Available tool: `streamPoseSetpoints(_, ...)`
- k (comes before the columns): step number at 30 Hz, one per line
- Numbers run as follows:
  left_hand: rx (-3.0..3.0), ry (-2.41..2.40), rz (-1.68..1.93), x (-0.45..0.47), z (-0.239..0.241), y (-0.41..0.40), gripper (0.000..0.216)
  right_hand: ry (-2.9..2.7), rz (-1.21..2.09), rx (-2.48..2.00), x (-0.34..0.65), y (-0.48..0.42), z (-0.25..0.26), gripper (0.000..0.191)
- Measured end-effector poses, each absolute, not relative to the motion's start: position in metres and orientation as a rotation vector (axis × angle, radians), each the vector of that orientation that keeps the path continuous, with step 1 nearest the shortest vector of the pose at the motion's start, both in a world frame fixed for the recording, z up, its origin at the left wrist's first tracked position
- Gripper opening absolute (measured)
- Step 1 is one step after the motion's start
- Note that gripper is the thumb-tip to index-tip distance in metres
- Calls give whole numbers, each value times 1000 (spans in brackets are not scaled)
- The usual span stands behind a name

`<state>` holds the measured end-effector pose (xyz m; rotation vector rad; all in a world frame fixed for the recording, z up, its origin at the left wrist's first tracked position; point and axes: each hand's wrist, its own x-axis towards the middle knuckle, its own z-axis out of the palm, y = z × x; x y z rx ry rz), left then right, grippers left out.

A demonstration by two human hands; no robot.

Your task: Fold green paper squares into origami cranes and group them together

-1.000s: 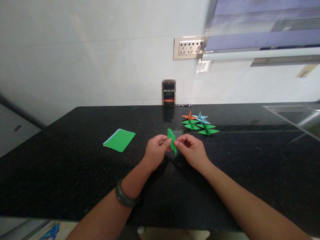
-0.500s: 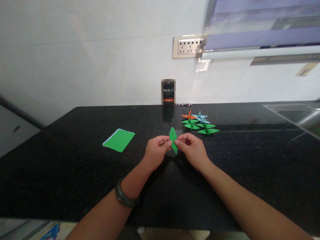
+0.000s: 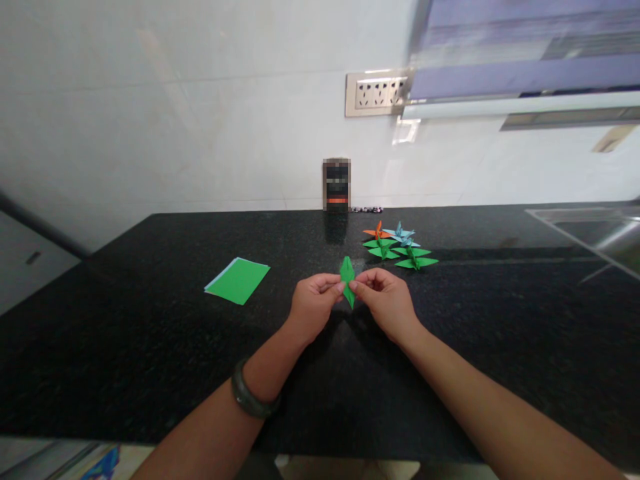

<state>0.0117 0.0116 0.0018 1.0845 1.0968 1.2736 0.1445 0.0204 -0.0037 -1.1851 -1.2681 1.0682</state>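
Observation:
A narrow folded green paper piece, diamond shaped, stands nearly upright just above the black countertop. My left hand pinches its left side with thumb and forefinger. From the other side my right hand pinches it the same way, fingertips almost meeting. A dark band sits on my left wrist.
A small stack of green paper sheets lies to the left. Several finished paper cranes, green, orange and blue, sit behind my right hand. A small dark box stands at the wall under a socket strip. A steel sink is far right.
The green piece has turned from a leftward tilt to nearly upright between my fingers. Both hands stay in the same place.

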Motion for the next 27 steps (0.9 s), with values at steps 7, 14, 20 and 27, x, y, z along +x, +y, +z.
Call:
streamPoseSetpoints(7, 1147, 1112, 1278, 11, -1, 11, 19, -1247, 1104, -1178, 145, 21, -5, 19)
streamPoseSetpoints(14, 1129, 1200, 1283, 13, -1, 12, 16, -1385, 945, -1238, 145, 17, 1, 15)
streamPoseSetpoints(20, 1144, 1225, 1267, 14, 0, 11, 17, -1503, 848, -1297, 144, 12, 5, 15)
streamPoseSetpoints(27, 1360, 1362, 1216, 14, -3, 9, 20, -1615, 557, -1426, 145, 11, 5, 18)
